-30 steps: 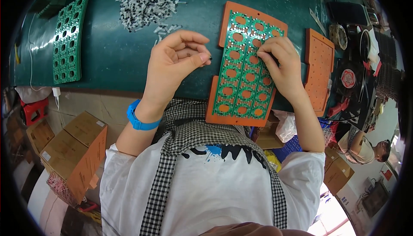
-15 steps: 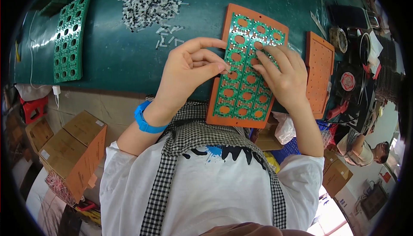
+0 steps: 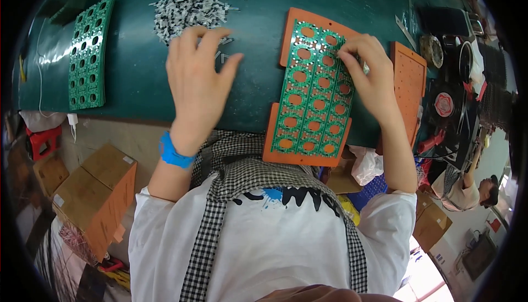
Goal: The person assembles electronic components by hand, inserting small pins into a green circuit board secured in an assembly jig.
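Observation:
A green circuit board panel [image 3: 309,88] with rows of round holes lies on an orange fixture plate [image 3: 287,43] at the table's near edge. My right hand [image 3: 371,73] is at the panel's upper right, thumb and fingertips pinched together; whatever they hold, if anything, is too small to make out. Over the near side of a pile of small clear-and-dark parts [image 3: 190,7] hovers my left hand [image 3: 195,79], fingers apart and holding nothing visible. It wears a blue wristband [image 3: 175,152]. Part of the pile's near edge is hidden behind its fingers.
A stack of green panels [image 3: 87,73] sits at the table's left. Another orange plate [image 3: 408,95] lies right of my right forearm, near a metal ruler [image 3: 406,31]. Cardboard boxes [image 3: 91,178] stand below at left. Another person [image 3: 456,189] is at far right.
My left hand has left the panel, moving left to the pile, and its pinch has opened. My right hand has shifted slightly up and right along the panel, its fingers drawing together.

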`<act>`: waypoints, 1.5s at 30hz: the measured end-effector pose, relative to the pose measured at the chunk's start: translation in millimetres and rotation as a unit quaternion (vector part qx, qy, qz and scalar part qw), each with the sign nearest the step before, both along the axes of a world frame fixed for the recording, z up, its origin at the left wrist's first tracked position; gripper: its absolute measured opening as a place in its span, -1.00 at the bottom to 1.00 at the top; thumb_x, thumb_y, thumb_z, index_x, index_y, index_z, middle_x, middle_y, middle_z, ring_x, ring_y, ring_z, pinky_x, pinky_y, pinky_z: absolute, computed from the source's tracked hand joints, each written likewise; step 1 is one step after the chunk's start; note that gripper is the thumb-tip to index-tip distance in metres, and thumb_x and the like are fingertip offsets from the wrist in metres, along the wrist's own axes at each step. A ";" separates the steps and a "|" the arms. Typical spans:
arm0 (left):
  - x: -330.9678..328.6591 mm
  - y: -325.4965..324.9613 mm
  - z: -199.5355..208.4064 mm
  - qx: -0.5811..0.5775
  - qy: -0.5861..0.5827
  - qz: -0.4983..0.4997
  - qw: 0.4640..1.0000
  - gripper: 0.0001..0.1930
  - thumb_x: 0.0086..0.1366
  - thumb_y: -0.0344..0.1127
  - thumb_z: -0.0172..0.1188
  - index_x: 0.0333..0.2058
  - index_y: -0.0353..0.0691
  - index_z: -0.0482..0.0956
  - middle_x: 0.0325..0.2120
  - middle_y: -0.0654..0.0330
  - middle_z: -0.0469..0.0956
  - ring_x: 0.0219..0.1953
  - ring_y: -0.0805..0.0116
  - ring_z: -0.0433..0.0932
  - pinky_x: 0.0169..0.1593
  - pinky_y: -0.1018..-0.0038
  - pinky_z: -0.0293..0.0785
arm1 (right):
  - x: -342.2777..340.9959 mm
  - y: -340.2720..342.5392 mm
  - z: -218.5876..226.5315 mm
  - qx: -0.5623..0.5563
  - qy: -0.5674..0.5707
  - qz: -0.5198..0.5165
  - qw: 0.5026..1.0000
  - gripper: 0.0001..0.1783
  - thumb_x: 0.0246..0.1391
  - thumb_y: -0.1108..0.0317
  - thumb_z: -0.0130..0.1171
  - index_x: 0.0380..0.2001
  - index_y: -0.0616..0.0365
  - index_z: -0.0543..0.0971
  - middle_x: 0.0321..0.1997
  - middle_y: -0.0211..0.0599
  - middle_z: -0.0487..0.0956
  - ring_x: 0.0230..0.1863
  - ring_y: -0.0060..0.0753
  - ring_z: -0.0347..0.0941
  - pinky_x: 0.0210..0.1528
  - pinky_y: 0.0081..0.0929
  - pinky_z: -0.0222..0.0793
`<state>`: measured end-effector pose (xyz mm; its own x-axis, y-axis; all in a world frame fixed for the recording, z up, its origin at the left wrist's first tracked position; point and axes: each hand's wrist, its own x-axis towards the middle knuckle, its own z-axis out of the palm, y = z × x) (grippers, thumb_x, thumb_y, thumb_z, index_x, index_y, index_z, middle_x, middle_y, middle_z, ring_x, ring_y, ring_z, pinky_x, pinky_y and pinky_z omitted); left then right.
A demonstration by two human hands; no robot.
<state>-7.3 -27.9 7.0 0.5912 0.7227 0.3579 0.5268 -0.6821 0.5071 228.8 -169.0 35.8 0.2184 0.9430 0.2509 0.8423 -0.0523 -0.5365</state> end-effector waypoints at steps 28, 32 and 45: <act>15.9 -25.8 10.8 -0.587 -0.254 -0.121 0.759 -0.65 0.21 -0.61 0.14 -0.01 -0.37 0.42 -0.34 0.08 0.62 -0.25 0.41 0.63 -0.17 0.58 0.56 | -12.7 -1.1 -2.5 0.059 -0.174 0.041 0.982 -0.76 -0.18 0.40 0.36 -0.34 0.11 0.62 -0.32 -0.34 0.55 -0.27 -0.23 0.48 -0.27 -0.37 0.37; 22.5 -36.6 8.9 -0.589 -0.278 -0.138 0.747 -0.62 0.19 -0.60 0.17 0.01 -0.35 0.41 -0.36 0.11 0.64 -0.25 0.46 0.62 -0.16 0.61 0.55 | -40.0 0.7 5.2 0.030 0.058 0.094 0.993 -0.69 -0.20 0.40 0.39 -0.29 0.12 0.62 -0.28 -0.32 0.57 -0.25 -0.25 0.49 -0.23 -0.37 0.40; -7.4 17.1 -4.1 -0.033 0.014 -0.004 0.999 -0.72 0.01 -0.38 0.37 -0.25 -0.20 0.56 -0.36 0.17 0.45 -0.22 0.12 0.41 -0.13 0.28 0.35 | 31.2 23.7 -8.4 -0.048 0.054 0.006 0.997 -0.91 0.09 0.46 0.12 -0.38 0.27 0.50 -0.34 -0.20 0.48 -0.25 -0.20 0.43 -0.18 -0.40 0.34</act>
<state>-14.7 -10.8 3.0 0.6057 0.7399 0.2927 0.5359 -0.6513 0.5373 260.1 -145.3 27.4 0.2272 0.9645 0.1350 0.7813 -0.0977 -0.6165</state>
